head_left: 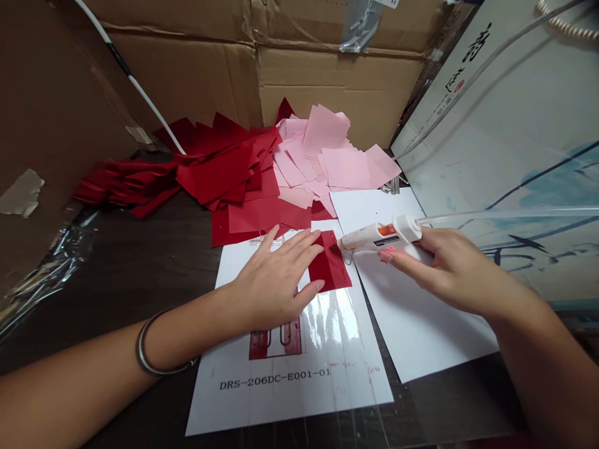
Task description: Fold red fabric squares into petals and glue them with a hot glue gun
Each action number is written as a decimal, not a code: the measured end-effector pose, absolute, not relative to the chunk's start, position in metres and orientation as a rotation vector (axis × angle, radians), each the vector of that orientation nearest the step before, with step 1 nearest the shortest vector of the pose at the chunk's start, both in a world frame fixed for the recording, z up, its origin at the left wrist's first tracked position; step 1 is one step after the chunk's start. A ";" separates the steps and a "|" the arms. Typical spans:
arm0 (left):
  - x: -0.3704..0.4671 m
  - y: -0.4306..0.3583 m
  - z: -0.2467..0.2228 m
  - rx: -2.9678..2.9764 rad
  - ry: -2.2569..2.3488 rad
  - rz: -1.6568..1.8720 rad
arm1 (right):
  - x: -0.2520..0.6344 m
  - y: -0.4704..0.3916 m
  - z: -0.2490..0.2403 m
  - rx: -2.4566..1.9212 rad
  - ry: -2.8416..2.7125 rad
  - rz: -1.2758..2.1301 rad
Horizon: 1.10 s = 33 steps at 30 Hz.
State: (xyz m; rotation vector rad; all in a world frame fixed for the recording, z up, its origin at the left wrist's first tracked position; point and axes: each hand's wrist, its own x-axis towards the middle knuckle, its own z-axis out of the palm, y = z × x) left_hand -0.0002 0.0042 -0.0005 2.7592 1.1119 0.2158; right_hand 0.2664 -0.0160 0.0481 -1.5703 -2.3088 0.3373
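Observation:
My right hand [442, 271] grips a white hot glue gun [381, 236], and its nozzle meets the right edge of a small dark red fabric piece [331, 271]. Lying flat, my left hand [283, 284] has its fingers stretched out, with the fingertips on the left part of that piece. Under both is a glossy printed sheet [299, 399] marked DRS-206DC-E001-01, whose picture is partly covered by my left hand. A thin wire loop [347, 257] shows just below the nozzle.
Behind lie heaped red pieces [219, 171] and pink pieces [344, 165]. Small metal clips [393, 185] sit beside the pink heap. A white sheet [421, 337] is at right. Cardboard [337, 87] walls the back; a clear glue stick [505, 214] trails from the gun.

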 end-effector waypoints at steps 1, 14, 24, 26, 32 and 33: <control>0.000 0.004 0.000 2.759 1.109 0.216 | 0.267 -0.016 0.048 -1.584 -2.301 0.353; -0.001 0.005 0.000 2.771 1.098 0.209 | 0.273 -0.019 0.056 -1.552 -2.343 0.457; 0.000 0.004 0.000 2.753 1.091 0.211 | 0.278 -0.027 0.056 -1.483 -2.476 0.305; 0.000 0.004 0.001 2.746 1.086 0.198 | 0.280 -0.027 0.056 -1.498 -2.478 0.326; 0.000 0.004 0.001 2.748 1.087 0.190 | 0.282 -0.027 0.056 -1.509 -2.462 0.337; 0.000 0.004 0.001 2.750 1.086 0.195 | 0.281 -0.027 0.056 -1.513 -2.452 0.336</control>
